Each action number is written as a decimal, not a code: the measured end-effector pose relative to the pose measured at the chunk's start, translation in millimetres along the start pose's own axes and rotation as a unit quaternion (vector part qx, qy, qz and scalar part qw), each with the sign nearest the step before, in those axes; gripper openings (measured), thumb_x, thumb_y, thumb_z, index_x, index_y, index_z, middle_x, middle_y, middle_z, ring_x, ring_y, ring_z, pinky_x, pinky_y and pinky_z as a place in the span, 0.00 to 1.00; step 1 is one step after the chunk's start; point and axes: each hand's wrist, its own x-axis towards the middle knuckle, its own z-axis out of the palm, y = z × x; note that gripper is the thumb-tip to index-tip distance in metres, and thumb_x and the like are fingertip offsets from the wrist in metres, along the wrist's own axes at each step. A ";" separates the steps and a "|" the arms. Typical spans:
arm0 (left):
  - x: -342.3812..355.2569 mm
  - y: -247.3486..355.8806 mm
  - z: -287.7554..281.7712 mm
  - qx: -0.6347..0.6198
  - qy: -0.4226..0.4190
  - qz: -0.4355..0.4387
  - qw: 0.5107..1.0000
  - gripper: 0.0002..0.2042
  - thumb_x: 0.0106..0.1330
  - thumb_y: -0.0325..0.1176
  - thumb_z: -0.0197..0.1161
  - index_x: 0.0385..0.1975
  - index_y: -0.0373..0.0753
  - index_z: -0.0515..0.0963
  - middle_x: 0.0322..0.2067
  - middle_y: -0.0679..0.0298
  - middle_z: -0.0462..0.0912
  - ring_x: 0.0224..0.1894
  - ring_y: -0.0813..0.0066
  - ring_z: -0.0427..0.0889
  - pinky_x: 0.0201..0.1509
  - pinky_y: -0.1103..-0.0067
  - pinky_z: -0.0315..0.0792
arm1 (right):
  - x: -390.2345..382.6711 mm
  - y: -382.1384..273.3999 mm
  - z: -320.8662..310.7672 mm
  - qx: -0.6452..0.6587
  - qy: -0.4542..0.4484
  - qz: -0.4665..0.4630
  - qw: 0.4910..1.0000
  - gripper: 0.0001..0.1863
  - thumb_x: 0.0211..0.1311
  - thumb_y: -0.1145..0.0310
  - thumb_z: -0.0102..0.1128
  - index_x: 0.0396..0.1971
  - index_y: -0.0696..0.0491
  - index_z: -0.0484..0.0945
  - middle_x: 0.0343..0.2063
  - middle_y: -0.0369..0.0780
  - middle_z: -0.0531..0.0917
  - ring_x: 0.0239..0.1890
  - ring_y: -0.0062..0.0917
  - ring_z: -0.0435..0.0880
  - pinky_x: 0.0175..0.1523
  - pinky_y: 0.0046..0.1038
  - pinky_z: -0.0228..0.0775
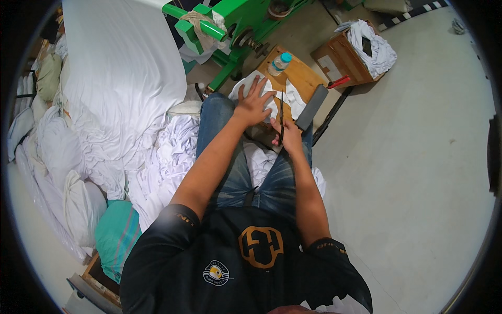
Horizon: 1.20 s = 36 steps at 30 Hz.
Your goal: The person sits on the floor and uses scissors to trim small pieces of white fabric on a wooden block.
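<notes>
My left hand [253, 103] lies flat with its fingers spread on a piece of white cloth [251, 83] on the small wooden table. In my right hand [291, 137] is a pair of dark scissors [282, 112], its blades pointing away from me along the cloth's right edge. Another white cloth piece [296, 102] lies just right of the blades. Behind the cloth stands a clear plastic bottle [280, 64] with a blue cap. A long grey block-like piece [312, 107] runs along the table's right side, near my right hand.
Past the wooden table [300, 70] is a green metal machine [230, 31]. A cardboard box [342, 57] stuffed with white cloth sits on the floor at the far right. Heaped white fabric [125, 94] fills the left, with a green sack [117, 235] nearer me.
</notes>
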 end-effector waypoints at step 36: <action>5.6 5.7 -0.9 0.050 -0.042 -0.027 0.997 0.38 0.67 0.49 0.66 0.79 0.59 0.62 0.83 0.58 0.44 0.86 0.54 0.35 0.76 0.32 0.43 | -53.7 34.1 -6.3 0.107 0.038 0.020 0.993 0.29 0.66 0.44 0.75 0.31 0.58 0.78 0.18 0.36 0.77 0.18 0.24 0.84 0.24 0.24 0.76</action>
